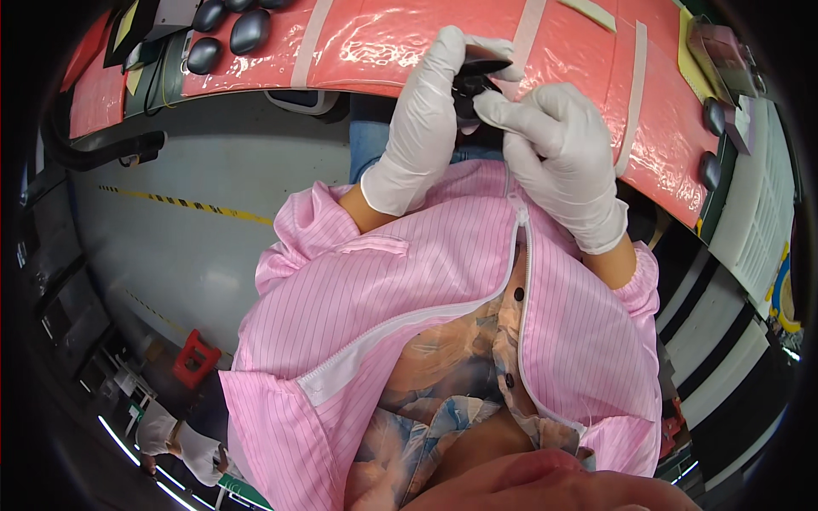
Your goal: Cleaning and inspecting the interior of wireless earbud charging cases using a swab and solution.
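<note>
My left hand [423, 128], in a white glove, is closed round a black plastic part [465, 95] above the near edge of the table. A thin, dark, curved piece sticks out at its top, between my fingers. The part's exact kind is hard to tell. From the right, my right hand [558, 145], also gloved in white, has its fingers curled and its fingertips pinched at the part's right side. Whether a smaller piece sits between those fingertips is hidden.
A glossy red-pink mat [366, 51] with pale tape strips covers the table. Several dark rounded shells, like computer mice [250, 32], lie at the far left; two more [709, 170] lie at the right edge. A black curved tube [128, 152] juts in at left. A red stool [197, 358] stands on the floor.
</note>
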`<state>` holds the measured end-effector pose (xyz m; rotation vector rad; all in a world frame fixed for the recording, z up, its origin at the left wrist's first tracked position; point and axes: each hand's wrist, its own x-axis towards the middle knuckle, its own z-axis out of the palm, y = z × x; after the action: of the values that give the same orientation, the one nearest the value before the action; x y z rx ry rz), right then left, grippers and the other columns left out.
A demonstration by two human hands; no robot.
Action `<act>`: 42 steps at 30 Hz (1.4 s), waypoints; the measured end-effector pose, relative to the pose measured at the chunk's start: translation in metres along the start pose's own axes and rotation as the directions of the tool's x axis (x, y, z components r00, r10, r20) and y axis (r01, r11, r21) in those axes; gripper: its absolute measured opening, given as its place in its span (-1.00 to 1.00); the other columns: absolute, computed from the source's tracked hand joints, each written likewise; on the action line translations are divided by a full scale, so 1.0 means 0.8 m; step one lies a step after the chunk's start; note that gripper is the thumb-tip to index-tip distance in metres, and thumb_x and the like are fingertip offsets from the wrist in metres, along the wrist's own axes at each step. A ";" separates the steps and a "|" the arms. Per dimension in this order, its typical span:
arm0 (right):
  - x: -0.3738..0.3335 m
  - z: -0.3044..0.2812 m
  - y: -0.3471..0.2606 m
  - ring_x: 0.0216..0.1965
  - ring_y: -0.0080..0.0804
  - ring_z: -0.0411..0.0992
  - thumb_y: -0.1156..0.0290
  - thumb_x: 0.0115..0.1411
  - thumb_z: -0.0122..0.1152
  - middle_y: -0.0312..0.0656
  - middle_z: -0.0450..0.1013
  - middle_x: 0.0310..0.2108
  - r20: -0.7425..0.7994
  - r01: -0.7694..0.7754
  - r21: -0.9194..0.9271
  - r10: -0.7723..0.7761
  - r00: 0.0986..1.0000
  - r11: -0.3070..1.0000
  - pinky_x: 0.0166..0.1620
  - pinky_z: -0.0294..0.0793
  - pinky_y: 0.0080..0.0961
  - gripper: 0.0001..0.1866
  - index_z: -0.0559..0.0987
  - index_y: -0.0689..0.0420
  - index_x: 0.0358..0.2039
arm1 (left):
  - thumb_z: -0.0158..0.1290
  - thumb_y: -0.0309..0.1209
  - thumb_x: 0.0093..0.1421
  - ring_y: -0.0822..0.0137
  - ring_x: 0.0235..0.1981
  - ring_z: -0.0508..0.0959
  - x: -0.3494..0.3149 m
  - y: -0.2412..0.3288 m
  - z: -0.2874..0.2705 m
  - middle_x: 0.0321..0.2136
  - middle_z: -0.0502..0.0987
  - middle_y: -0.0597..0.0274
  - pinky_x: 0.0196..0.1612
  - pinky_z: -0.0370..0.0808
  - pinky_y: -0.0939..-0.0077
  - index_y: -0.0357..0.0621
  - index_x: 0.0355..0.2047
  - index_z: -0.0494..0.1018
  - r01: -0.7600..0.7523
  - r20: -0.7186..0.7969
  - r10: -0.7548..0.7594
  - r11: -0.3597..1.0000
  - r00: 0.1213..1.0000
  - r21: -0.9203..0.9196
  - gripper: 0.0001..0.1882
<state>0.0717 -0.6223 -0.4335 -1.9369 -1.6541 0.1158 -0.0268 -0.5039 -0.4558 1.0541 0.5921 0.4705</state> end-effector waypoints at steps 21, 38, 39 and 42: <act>0.022 -0.033 0.028 -0.37 -0.19 0.39 0.58 -0.02 0.21 -0.19 0.49 -0.39 -0.178 0.111 0.093 -0.093 0.980 0.989 -0.25 0.38 -0.34 -0.70 0.58 0.14 -0.20 | -0.39 0.08 0.37 0.38 -0.38 0.50 0.008 -0.009 0.011 -0.32 0.52 0.17 -0.46 0.31 0.53 -0.21 -0.10 0.41 0.235 0.124 -0.201 0.877 0.972 -0.419 -0.39; 0.005 0.021 0.024 -0.40 -0.20 0.36 0.52 -0.01 0.23 -0.18 0.34 -0.50 -0.143 0.061 0.393 -0.005 0.990 0.918 -0.31 0.39 -0.29 -0.77 0.59 0.16 -0.27 | -0.20 0.13 0.30 0.34 -0.30 0.53 0.010 -0.050 -0.003 -0.33 0.54 0.21 -0.15 0.48 0.44 -0.18 -0.10 0.46 0.135 -0.006 -0.150 0.911 0.989 -0.389 -0.41; 0.005 0.022 0.026 -0.40 -0.20 0.36 0.52 -0.01 0.23 -0.18 0.34 -0.50 -0.144 0.062 0.392 -0.006 0.990 0.918 -0.31 0.39 -0.29 -0.77 0.59 0.16 -0.27 | -0.20 0.12 0.30 0.34 -0.29 0.53 0.011 -0.049 -0.002 -0.33 0.54 0.21 -0.15 0.48 0.44 -0.18 -0.10 0.46 0.143 -0.003 -0.156 0.914 0.988 -0.380 -0.41; 0.001 0.026 0.023 -0.40 -0.18 0.38 0.52 -0.01 0.22 -0.18 0.33 -0.50 -0.220 0.104 0.361 -0.024 0.975 0.927 -0.29 0.40 -0.26 -0.72 0.58 0.14 -0.22 | -0.20 0.12 0.30 0.32 -0.28 0.53 0.016 -0.043 0.002 -0.33 0.54 0.20 -0.14 0.49 0.41 -0.18 -0.11 0.46 0.164 0.007 -0.179 0.886 0.984 -0.433 -0.42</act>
<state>0.0795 -0.6149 -0.4591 -1.5508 -1.4335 0.1759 -0.0134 -0.5120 -0.4891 0.5639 0.5711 0.4383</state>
